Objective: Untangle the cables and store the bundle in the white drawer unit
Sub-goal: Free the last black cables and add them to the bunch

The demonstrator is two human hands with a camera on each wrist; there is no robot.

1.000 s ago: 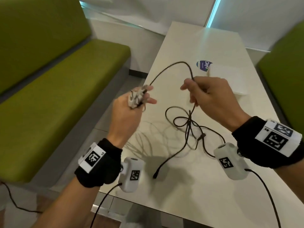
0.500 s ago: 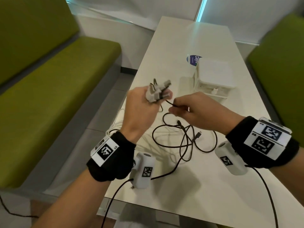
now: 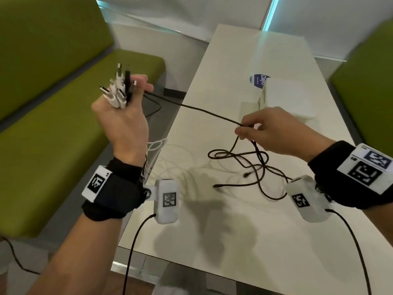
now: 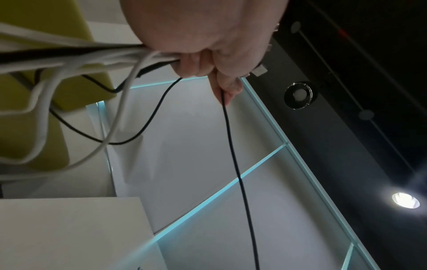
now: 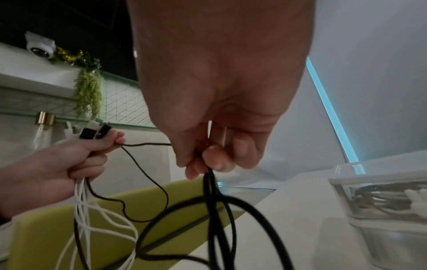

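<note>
Left hand [image 3: 124, 122] raised off the tabletop [image 3: 244, 241] edge, fingers curled round a bunch of cable ends; white + black plugs [image 3: 120, 88] stick up out of the fist, connector types too small to tell. White cables [image 3: 155, 152] hang from the fist past the wrist, loops partly hidden behind the forearm and wrist cam. In left wrist view same fist [image 4: 208, 45] clamps white and black strands, far ends cut off at frame edge.

Right hand [image 3: 274, 133] lower, above tabletop, thumb + fingertips pinching a black cable [image 3: 202, 111] that runs taut-ish from the left fist across to the pinch. Below the pinch, rest of black cable [image 3: 251, 162] lies in a loose tangle on the tabletop, two free ends visible, plug types unclear. Right wrist view: pinch [image 5: 212, 155] holds more than one black strand, blurred close to lens.

White drawer unit [image 3: 287, 96] farther back on the tabletop, well apart from the cables, behind right hand; front partly hidden by the hand. In right wrist view a clear drawer [image 5: 381, 197] shows at right edge w/ cables inside, cut off.

Blue/white sticker [image 3: 258, 80] beside the unit, reads "Clay…", rest hidden by the unit. Square black/white marker tags on wristbands [image 3: 365, 169] and wrist cams [image 3: 168, 201], no legible text.

Green benches [image 3: 53, 135] either side.
</note>
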